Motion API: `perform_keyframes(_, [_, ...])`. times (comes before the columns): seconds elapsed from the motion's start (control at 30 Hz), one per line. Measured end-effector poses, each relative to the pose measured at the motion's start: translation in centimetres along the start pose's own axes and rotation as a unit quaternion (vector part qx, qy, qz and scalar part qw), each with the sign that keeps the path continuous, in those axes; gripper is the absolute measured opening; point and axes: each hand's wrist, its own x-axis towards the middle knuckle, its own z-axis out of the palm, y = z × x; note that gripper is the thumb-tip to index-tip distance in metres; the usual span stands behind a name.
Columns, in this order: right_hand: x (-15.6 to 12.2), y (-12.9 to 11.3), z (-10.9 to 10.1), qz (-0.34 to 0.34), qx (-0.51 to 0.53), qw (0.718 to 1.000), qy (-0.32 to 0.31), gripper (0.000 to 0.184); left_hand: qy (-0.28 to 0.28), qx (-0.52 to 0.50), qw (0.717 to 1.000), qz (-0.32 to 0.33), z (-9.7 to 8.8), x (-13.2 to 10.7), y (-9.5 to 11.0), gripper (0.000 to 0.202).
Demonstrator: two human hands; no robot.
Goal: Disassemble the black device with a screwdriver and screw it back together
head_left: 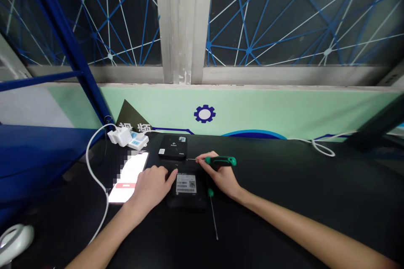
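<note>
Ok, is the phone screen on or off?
On: the phone glows bright white, with a red bar near its lower end.

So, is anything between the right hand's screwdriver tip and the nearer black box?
Nothing visible stands between the tip of the screwdriver in the right hand and the nearer black box; a second screwdriver lies just right of the box.

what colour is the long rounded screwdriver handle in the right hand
The long rounded screwdriver handle in the right hand is green and black, best in head view.
</note>
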Motion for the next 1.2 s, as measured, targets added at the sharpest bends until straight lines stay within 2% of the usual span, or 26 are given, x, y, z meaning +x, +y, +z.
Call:
perform_keyframes(0.2, [-0.1,-0.9,-0.4,-0.004,-0.001,0.999,-0.046,0.023,0.023,-0.007,1.000,0.004,-0.3,0.1,0.0,0.038])
perform_keyframes(0.5, [0.0,-1.8,-0.7,-0.020,0.021,0.997,-0.074,0.028,0.019,-0.060,0.995,0.076,-0.4,0.6,-0.4,0.015])
perform_keyframes(0.73, [0.0,-2.0,-0.7,-0.013,0.021,0.996,-0.083,0.024,0.020,-0.089,0.990,0.109,-0.4,0.6,-0.7,0.038])
perform_keyframes(0.93, [0.1,-2.1,-0.8,-0.017,0.013,0.996,-0.088,0.022,0.009,-0.101,0.987,0.124,-0.7,0.5,-0.4,0.037])
perform_keyframes(1.2, [0.0,-1.8,-1.1,-0.009,0.042,0.997,-0.070,0.024,-0.010,-0.087,0.991,0.103,-0.6,0.5,0.0,0.033])
